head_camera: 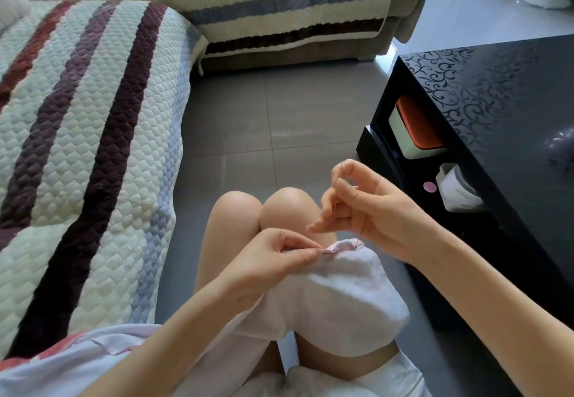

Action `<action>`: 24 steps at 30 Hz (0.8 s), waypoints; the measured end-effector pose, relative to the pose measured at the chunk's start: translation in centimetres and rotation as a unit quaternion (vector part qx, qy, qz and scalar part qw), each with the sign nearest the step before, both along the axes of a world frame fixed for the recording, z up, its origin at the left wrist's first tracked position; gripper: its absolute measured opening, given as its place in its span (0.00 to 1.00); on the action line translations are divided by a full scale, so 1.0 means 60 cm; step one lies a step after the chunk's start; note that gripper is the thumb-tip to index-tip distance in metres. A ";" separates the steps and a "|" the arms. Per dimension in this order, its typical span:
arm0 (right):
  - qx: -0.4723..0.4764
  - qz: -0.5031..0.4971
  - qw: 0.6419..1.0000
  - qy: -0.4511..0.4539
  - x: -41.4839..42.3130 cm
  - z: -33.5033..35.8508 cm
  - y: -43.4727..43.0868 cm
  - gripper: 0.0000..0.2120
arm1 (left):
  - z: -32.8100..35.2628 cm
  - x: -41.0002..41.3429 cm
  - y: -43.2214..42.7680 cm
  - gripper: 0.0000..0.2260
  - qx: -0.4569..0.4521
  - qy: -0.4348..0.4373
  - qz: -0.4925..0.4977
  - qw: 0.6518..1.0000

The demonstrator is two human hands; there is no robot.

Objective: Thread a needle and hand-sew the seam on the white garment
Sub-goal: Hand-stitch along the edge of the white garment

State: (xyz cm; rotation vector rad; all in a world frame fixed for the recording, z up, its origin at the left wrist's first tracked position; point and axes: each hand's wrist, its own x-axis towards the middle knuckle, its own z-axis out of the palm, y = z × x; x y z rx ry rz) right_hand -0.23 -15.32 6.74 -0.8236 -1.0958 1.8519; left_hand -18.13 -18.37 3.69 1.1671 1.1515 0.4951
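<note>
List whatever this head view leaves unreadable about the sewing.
- Needle: only a dark tip shows; the right hand hides the rest.
- Thread: too fine to trace.
- Seam: partly covered where the left hand pinches the white garment.
- Object on the black table: blurred, cut by the right edge.

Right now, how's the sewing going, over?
Left hand pinches white garment at the seam. Right hand raised above it, pinching the needle. Nothing blocking the seam.

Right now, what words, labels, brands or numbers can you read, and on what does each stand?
None can be read in this view.
On the pink round dot beside the tissue box: no lettering visible.
On the black table: scroll ornament only.
On the orange-lidded box: no label showing.
On the white garment: pink stitches, no tag showing.
</note>
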 end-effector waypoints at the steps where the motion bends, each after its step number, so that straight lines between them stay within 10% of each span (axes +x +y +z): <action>1: -0.057 0.016 0.998 -0.002 0.014 -0.004 0.018 0.02 | 0.003 -0.003 0.002 0.07 -0.002 -0.002 -0.004 1.000; 7: -0.006 -0.102 0.962 -0.254 0.077 -0.088 0.177 0.11 | 0.011 -0.011 0.008 0.06 -0.039 -0.038 -0.031 0.998; 13: 0.142 -0.339 0.732 -0.574 0.137 -0.121 0.239 0.08 | 0.019 -0.015 0.011 0.06 -0.058 -0.067 -0.027 0.996; 15: 0.241 -0.247 0.747 -0.568 0.111 -0.094 0.210 0.09 | 0.021 -0.017 0.012 0.07 -0.064 -0.074 -0.024 0.995; 18: 0.244 0.006 0.861 -0.446 0.055 -0.045 0.128 0.02 | 0.021 -0.021 0.013 0.07 -0.065 -0.075 -0.022 0.995; 24: 0.235 0.274 0.838 -0.410 0.026 -0.024 0.053 0.03 | 0.022 -0.021 0.013 0.06 -0.049 -0.070 -0.037 0.996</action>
